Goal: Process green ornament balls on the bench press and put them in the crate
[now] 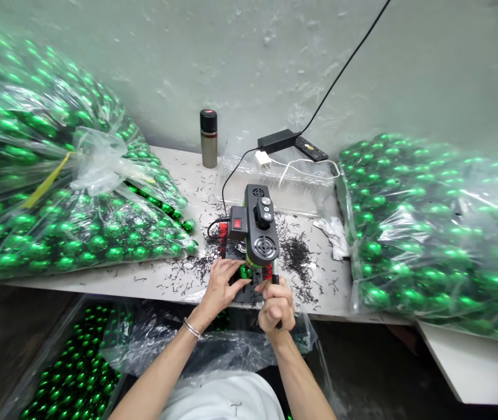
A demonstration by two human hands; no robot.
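Under the head of a small black machine (261,230) at the middle of the table sits a shiny green ball (246,271). My left hand (222,284) has its thumb and fingers around this ball, at the machine's lower left. A silver bangle is on the left wrist. My right hand (277,303) is wrapped round a black handle (275,278) at the machine's lower right. Small black scraps (298,256) lie in piles on both sides of the machine.
Large clear bags of green balls lie at the left (56,233) and right (428,233). Behind the machine are a bottle (209,140), a black adapter (277,140), cables and clear plastic trays (244,175). A white cloth (335,236) lies right. An open bag of balls (77,361) sits below the edge.
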